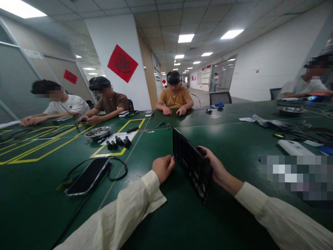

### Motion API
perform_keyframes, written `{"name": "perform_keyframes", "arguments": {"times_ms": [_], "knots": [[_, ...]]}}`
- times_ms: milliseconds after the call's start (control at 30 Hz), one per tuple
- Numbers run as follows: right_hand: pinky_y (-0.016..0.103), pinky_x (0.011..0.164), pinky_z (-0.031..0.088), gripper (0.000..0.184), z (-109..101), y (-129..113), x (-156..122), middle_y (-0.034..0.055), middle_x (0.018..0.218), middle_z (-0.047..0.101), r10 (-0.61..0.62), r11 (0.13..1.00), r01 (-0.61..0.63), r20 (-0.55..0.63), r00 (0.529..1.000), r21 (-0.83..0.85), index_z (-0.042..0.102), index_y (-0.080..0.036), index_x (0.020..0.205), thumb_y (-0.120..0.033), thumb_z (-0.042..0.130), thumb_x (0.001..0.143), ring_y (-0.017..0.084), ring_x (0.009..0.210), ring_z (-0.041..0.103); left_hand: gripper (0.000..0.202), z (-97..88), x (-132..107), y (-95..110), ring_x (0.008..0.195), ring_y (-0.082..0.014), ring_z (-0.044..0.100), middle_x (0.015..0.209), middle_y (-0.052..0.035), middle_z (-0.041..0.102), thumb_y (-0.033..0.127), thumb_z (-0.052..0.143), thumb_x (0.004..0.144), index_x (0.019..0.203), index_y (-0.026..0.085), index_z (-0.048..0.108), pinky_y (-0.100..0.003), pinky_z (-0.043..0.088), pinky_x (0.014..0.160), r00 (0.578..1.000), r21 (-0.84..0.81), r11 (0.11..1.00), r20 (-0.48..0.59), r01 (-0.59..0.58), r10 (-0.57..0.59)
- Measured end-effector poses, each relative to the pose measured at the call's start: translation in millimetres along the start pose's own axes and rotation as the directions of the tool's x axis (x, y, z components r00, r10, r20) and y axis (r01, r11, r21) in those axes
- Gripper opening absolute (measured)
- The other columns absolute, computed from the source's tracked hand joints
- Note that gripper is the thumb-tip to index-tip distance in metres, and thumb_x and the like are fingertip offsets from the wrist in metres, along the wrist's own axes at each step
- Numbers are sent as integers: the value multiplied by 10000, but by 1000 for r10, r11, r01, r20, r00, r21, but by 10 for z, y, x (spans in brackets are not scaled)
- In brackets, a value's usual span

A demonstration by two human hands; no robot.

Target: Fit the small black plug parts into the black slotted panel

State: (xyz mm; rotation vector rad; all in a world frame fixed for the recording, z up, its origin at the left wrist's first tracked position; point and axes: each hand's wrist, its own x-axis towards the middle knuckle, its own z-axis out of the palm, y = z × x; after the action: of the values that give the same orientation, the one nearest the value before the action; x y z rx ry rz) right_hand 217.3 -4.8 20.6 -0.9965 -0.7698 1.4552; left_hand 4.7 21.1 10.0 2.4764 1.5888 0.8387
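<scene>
A flat black panel with a glossy face (pixel 191 165), like a tablet or small screen, stands tilted above the green table. My right hand (pixel 212 161) grips it from its right side, the fingers going behind it around a dark part that I see only partly. Close by the panel's left edge is my left hand (pixel 163 168), its fingers curled and pressed together. Whether it pinches the panel's edge or something small is hidden. To the left, a phone (pixel 88 176) lies face up with a black cable (pixel 122 173) looped around it.
Black cylindrical parts (pixel 119 141) stand on white paper beside a metal bowl (pixel 98 132). Pliers or a similar tool (pixel 160 125) lie farther back. At the right are a white device (pixel 295 147), cables and another bowl (pixel 290 111). Several people sit around the green table (pixel 145 225).
</scene>
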Motion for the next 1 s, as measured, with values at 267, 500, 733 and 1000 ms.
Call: {"name": "perform_keyframes", "arguments": {"times_ms": [267,500,733,1000], "knots": [[308,548,455,370,52,260,-106,3,855,642,40,980,-45,28,999,195,510,-287,1107,-325,510,739,173,660,593,399,-14,-52,79,510,-144,498,555,-28,535,376,294,899,644,187,534,-266,201,495,983,298,938,88,-178,158],[326,569,458,344,80,340,-116,-8,784,618,57,970,-71,66,996,234,511,-297,1108,-365,512,770,177,650,587,399,-31,-73,92,510,-141,494,558,-31,537,376,288,904,677,188,557,-258,242,493,981,355,914,72,-196,182],[292,483,418,345,96,303,-149,-12,771,617,73,968,-87,66,995,237,475,-308,1134,-383,487,797,170,592,573,395,-22,-60,60,517,-138,495,546,-34,531,352,294,907,658,180,548,-257,310,511,962,360,894,42,-266,270],[318,549,450,360,46,360,-104,0,836,642,20,985,-35,89,996,167,509,-295,1126,-407,482,784,186,676,598,330,-61,-76,113,736,-158,594,765,-69,648,310,332,904,709,178,564,-280,438,679,915,341,863,-24,-372,403]]}}
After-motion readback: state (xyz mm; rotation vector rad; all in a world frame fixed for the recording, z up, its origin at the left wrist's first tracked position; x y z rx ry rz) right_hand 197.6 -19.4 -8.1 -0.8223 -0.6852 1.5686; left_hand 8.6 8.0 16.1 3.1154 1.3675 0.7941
